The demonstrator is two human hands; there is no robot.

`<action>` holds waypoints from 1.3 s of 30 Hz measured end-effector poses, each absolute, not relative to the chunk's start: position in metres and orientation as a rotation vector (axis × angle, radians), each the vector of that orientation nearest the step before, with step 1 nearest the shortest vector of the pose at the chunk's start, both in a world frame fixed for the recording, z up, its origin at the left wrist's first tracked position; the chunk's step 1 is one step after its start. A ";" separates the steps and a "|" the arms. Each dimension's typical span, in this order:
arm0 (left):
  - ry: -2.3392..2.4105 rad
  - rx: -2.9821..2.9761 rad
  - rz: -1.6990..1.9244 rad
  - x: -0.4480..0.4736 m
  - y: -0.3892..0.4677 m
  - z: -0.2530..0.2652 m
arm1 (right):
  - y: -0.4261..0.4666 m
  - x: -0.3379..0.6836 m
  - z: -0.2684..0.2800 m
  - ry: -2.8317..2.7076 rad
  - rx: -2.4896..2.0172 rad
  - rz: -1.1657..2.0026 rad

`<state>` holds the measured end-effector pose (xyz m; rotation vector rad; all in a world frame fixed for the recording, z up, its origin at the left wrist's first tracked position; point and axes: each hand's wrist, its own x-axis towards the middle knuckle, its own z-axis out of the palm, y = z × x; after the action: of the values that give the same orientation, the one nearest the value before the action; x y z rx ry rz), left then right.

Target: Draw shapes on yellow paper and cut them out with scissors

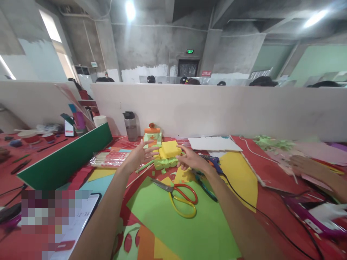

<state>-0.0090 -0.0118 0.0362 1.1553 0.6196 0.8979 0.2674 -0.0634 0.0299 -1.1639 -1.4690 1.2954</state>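
Observation:
A yellow paper model (169, 148), boxy with rounded light-green pieces along its base, sits in the middle of the table between my hands. My left hand (138, 157) is at its left side, fingers stretched out and spread. At its right side is my right hand (192, 159), fingers apart and slightly bent; neither hand visibly grips the model, though fingertips may touch it. Closer to me, scissors (173, 189) with one red and one yellow handle lie partly open on a green paper sheet (200, 231). A teal-handled tool (206, 186) lies partly behind my right forearm.
Behind stand an orange-and-green paper model (152, 137) and a water bottle (131, 126). A blue glue gun (215, 164) with a black cord lies right. A green board (70, 157) stands left, a phone (78, 224) lies front left. Another person's hand (303, 168) works at right.

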 end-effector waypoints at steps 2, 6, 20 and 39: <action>0.561 1.186 0.804 -0.007 -0.018 0.039 | -0.067 0.256 0.036 -1.641 -1.114 1.055; 0.459 1.226 0.655 0.000 -0.028 0.041 | -0.075 0.230 0.038 -1.804 -1.005 0.675; 0.252 1.333 0.517 0.016 -0.038 0.031 | -0.084 0.182 0.016 -1.620 -0.901 0.933; 0.624 1.295 0.901 0.002 -0.018 0.036 | -0.064 0.203 0.008 -1.186 -1.016 0.880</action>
<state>0.0020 -0.0182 0.0362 1.2947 0.6240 0.9008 0.2032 -0.0637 0.0082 -1.0164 -1.1859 0.8795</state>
